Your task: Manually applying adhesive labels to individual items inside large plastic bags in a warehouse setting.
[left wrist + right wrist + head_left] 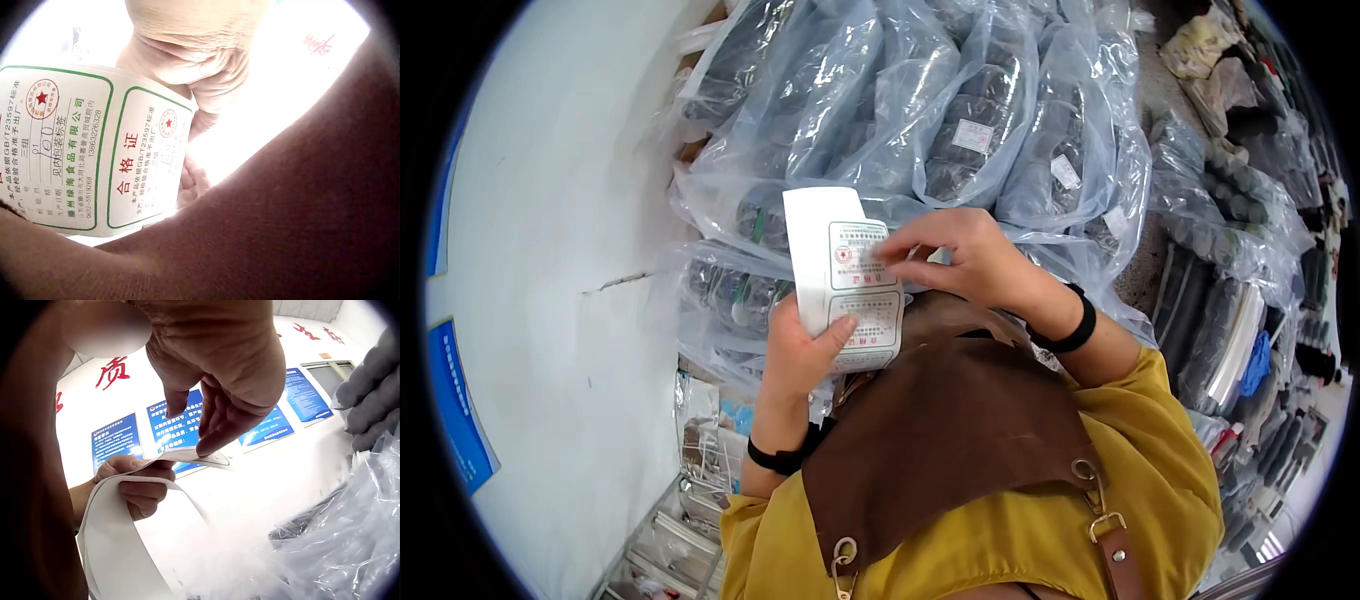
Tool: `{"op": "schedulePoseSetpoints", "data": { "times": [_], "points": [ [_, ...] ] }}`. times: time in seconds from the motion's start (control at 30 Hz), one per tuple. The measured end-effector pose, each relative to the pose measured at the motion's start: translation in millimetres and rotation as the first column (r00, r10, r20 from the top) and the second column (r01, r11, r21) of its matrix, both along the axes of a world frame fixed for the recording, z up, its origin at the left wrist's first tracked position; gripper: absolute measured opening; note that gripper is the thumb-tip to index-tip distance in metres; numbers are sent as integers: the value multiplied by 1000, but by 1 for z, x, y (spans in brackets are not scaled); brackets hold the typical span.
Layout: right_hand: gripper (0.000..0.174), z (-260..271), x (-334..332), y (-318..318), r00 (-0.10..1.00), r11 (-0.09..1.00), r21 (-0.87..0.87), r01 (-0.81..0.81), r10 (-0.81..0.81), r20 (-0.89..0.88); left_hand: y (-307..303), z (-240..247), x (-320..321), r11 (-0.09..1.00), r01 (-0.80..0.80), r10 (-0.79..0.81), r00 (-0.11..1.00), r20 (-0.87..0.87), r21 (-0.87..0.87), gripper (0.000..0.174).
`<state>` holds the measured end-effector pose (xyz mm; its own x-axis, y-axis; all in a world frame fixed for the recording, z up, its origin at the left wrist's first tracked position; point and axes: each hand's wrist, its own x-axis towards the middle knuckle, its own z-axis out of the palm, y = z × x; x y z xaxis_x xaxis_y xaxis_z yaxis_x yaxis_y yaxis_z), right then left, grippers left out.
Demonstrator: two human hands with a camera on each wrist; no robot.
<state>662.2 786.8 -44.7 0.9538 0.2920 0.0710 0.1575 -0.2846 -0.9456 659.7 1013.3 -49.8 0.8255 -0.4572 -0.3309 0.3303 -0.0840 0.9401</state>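
A folded strip of white sticker labels [866,320], printed with green frames, red seals and dark text, is gripped by my left hand [798,348]. The left thumb lies across the printed face; the fingers go behind the strip. Close up in the left wrist view, two printed labels [147,165] fill the left side. At the strip's upper right edge is my right hand [975,262], its thumb and index finger spread apart. From the right wrist, one fingertip [204,449] touches the edge of the strip, whose blank white back [119,531] curls downward.
Clear plastic bags [960,90] of dark packed goods are stacked right in front, some bearing white labels [973,135]. A white wall [580,200] with blue posters [458,405] stands on the left. More bagged goods [1215,310] lie to the right.
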Motion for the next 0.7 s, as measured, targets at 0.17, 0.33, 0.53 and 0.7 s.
{"op": "schedulePoseSetpoints", "data": {
  "times": [0.17, 0.33, 0.53, 0.7],
  "points": [
    [32, 1, -8, 14, 885, 960, -265, 91, 44, 463, -4, 2, -2, 986, -99, 88, 992, -86, -134, 27],
    [22, 0, -15, 27, 790, 921, -358, 157, 101, 605, -9, 8, -8, 998, 26, -30, 997, 64, 52, 27],
    [18, -6, -16, 23, 862, 897, -436, 70, 165, 478, -6, 10, -12, 991, 111, -120, 985, 127, 77, 28],
    [22, 0, -16, 29, 949, 998, -42, 53, -37, 312, -4, 8, -16, 998, 59, -59, 996, 60, 2, 28]
  ]
}}
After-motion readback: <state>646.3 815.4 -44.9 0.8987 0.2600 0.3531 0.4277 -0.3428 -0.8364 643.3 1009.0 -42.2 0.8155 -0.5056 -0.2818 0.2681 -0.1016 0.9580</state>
